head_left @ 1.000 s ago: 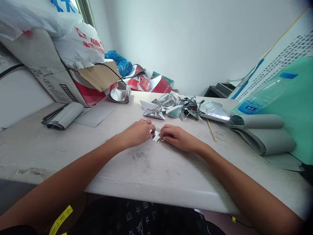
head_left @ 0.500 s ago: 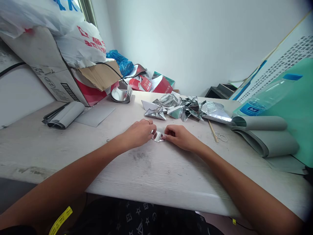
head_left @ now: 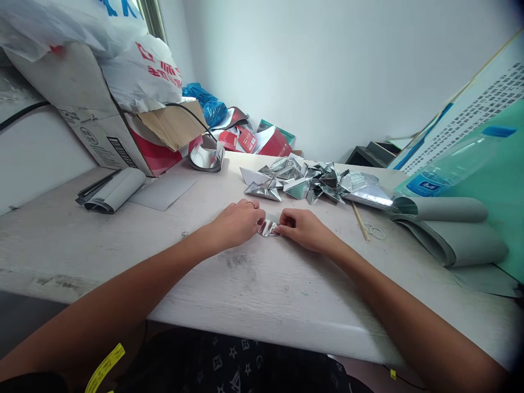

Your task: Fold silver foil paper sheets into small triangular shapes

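A small piece of folded silver foil paper (head_left: 268, 228) lies between my hands, low over the table. My left hand (head_left: 241, 221) pinches its left end, a ring on one finger. At the right end, my right hand (head_left: 302, 226) grips it between thumb and curled fingers. Parts of the foil are hidden behind the fingertips. Just beyond my hands rests a pile of folded silver foil shapes (head_left: 297, 183), with pointed corners and shiny faces.
To the right are a wooden stick (head_left: 361, 221), a rubber band (head_left: 375, 232), rolled grey sheets (head_left: 470, 234) and a plastic bottle (head_left: 454, 164). On the left, a grey paper roll (head_left: 117, 191) and a flat sheet (head_left: 166, 190) lie before a cardboard box (head_left: 102, 136).
Both hands keep hold of the foil piece, whose surface now looks more creased. The whole view has shifted slightly, so everything appears a little further right.
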Motion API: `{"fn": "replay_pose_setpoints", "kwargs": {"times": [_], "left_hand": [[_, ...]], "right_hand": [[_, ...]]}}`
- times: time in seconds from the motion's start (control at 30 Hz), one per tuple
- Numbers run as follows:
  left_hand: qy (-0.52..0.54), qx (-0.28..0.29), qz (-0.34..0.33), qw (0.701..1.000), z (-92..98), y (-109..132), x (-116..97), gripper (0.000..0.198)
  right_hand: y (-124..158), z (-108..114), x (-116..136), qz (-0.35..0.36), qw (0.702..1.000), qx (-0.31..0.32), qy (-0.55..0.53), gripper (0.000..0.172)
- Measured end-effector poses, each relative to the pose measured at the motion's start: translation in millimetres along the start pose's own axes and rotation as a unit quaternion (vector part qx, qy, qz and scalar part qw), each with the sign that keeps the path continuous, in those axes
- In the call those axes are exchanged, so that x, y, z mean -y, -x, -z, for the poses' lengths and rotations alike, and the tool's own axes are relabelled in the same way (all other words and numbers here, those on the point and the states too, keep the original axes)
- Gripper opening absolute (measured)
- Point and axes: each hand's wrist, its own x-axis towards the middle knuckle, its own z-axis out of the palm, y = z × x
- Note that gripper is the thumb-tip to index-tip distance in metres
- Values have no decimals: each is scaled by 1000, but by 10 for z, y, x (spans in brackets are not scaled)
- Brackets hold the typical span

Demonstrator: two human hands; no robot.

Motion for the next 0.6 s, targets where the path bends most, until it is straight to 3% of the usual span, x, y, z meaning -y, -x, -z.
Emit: {"fn": "replay_pose_setpoints", "kwargs": {"times": [0.13,0.23,0.33,0.43,0.6], "left_hand": [[10,3,6,1000,7,2,-11,40],[17,9,5,1000,22,18,-27,40],[21,3,0,1000,25,34,-38,44],[20,-6,-3,1000,12,35,-42,45],[13,-23,-18,999,-40,6,-47,48]], "right_hand": [[16,27,-26,15,1000,14,-4,25],[46,76,-71,91,995,32,-29,21],[69,127,-100,189,980,46,-34,6],[78,153,-111,254,966,50,-11,16],[92,167,-112,269,959,83,18,25]]}}
